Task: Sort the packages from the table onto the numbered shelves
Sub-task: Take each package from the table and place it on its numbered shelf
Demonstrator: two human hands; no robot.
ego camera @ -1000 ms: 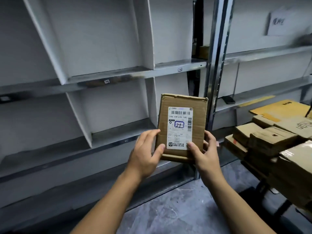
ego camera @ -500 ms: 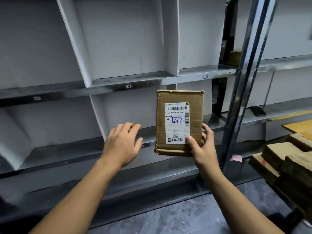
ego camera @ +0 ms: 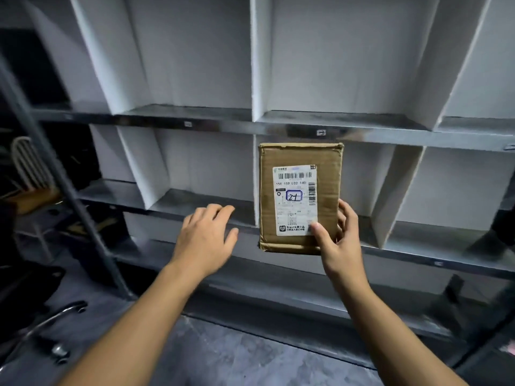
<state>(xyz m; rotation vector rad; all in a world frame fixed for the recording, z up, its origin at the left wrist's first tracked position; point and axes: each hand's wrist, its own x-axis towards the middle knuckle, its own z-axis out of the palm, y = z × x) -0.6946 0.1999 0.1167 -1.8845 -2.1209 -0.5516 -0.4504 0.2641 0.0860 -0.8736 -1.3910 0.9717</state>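
Note:
A flat brown cardboard package [ego camera: 328, 162] stands upright in front of the shelves, its white label marked "21" in a blue box facing me. My right hand [ego camera: 338, 240] grips its lower right corner, thumb on the label. To the left of the package my left hand [ego camera: 207, 236] hovers palm down with fingers spread, holding nothing. Behind them runs a grey metal shelf unit [ego camera: 195, 121] with white dividers forming compartments. Small number tags [ego camera: 321, 132] sit on the shelf edges, too blurred to read.
A slanted metal upright [ego camera: 55, 174] bounds the shelves at the left. Beyond it lie dark clutter and a wire frame [ego camera: 25, 162]. A chrome tube [ego camera: 53, 316] lies low at the left. Grey floor [ego camera: 237, 358] stretches below the bottom shelf.
My left hand let go of the package and moved off to its left. The view swung left along the shelves, so the stacked packages at the right went out of sight.

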